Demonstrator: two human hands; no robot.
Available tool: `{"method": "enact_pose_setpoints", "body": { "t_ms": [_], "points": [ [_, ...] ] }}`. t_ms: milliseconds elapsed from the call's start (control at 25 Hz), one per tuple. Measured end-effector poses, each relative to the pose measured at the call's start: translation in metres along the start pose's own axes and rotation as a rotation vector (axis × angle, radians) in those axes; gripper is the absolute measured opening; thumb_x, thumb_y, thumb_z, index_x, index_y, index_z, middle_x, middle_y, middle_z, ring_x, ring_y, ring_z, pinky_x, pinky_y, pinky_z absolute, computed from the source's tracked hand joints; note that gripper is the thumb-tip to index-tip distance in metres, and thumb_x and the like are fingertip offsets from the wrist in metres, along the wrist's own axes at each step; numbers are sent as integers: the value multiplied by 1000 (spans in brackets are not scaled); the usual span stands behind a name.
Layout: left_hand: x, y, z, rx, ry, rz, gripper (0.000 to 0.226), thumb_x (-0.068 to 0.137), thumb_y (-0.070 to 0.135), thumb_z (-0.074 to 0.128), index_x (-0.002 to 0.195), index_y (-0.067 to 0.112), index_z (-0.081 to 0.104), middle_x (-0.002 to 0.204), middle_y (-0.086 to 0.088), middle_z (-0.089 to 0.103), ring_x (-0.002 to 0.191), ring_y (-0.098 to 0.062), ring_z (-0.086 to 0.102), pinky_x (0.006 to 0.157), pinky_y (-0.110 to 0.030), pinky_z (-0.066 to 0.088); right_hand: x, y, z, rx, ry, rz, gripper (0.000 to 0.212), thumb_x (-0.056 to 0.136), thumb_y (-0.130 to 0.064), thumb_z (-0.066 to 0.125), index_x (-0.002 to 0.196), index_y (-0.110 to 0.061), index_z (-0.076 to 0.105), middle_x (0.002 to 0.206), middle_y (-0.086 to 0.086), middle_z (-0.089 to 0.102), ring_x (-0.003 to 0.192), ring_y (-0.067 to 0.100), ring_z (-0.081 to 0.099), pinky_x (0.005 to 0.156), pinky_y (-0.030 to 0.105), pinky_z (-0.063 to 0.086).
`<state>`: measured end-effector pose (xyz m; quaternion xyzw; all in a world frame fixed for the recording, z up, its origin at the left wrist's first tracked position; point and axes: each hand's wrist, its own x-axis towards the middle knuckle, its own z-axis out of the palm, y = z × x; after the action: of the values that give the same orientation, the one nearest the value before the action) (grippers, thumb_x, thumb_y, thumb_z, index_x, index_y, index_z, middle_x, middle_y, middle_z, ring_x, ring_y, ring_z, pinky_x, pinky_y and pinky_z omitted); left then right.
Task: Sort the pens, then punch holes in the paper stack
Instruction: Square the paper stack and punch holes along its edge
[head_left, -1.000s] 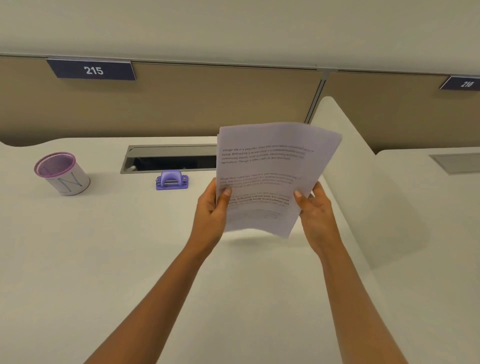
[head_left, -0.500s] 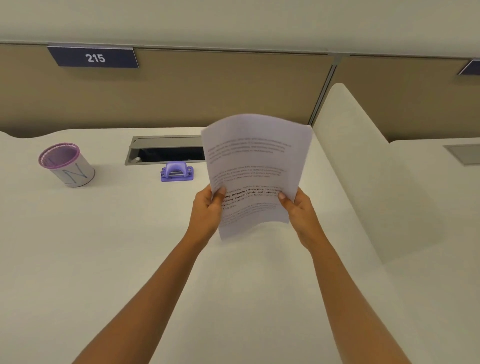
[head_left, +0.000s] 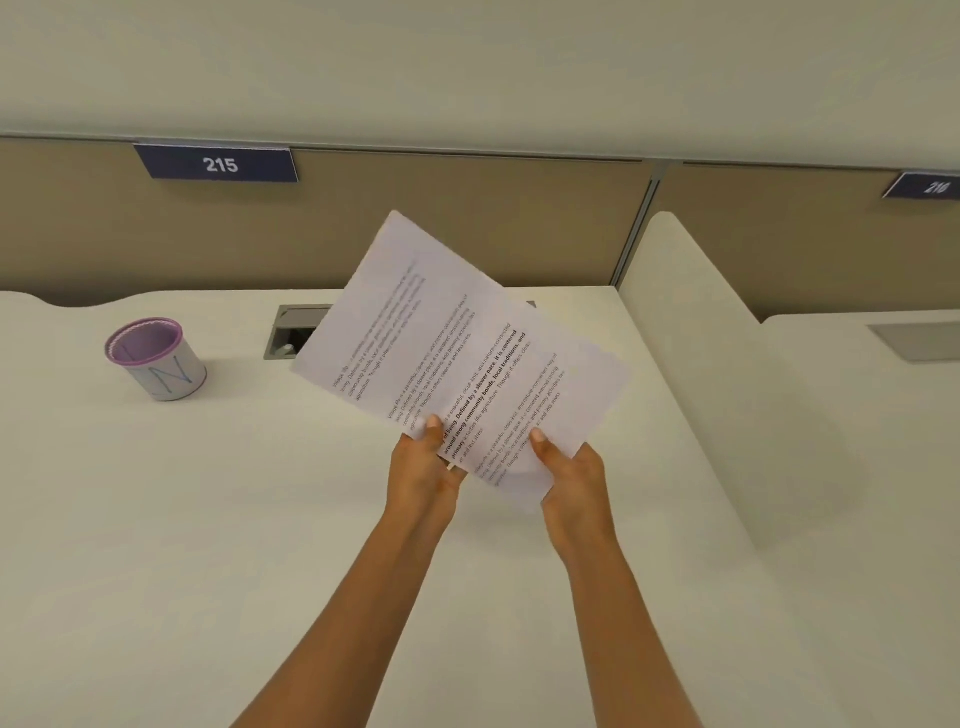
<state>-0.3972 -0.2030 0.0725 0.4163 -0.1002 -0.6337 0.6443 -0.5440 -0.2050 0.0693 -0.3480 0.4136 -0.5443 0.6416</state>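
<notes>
Holding the paper stack pinched along its near edge, left hand and right hand should square the sheets before punching.

Head view, steeply down onto desk

Both hands, left hand and right hand, pinch the tilted paper stack above the counter; a cup stands well apart.

The paper stack, white sheets with printed text, is held in the air above the worktop, tilted with its top corner leaning left and far, gripped at its near edge.
</notes>
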Motion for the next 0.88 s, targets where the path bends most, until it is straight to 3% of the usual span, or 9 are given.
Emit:
{"method": "enact_pose_setpoints", "body": {
  "t_ms": [200,400,560,720,880],
  "points": [
    [13,51,-39,90,90,120,24,93,4,55,108,21,62,113,-8,67,96,-22,66,78,-38,56,6,-24,-36,-134,0,-21,24,92,-5,57,111,-12,69,110,10,74,101,27,71,86,38,58],
    [23,108,-58,711,-81,270,28,86,26,67,114,28,66,111,1,72,99,-22,70,83,-41,59,18,-53,-65,-320,-51,-39,28,83,-21,66,110,-18,71,113,6,74,104,25,70,92,37,57],
    [22,92,-67,749,-186,320,26,88,14,64,113,18,69,103,5,76,95,-11,71,78,-20,57,26,-40,-85,-431,-42,-30,31,84,-30,67,113,-20,70,110,6,74,103,27,69,94,43,53],
    [15,53,-98,873,-208,239,23,88,1,63,105,14,71,102,1,75,99,-14,67,85,-21,53,22,-2,-107,-445,-68,70,25,85,-15,69,109,-19,72,111,3,74,108,20,66,102,45,46],
    [14,51,-88,936,-243,340,24,91,-1,58,104,14,72,100,7,75,94,-7,69,74,-14,54,23,5,-113,-493,-42,55,22,89,-19,67,111,-18,70,115,4,72,115,27,61,102,46,43]
  ]
}}
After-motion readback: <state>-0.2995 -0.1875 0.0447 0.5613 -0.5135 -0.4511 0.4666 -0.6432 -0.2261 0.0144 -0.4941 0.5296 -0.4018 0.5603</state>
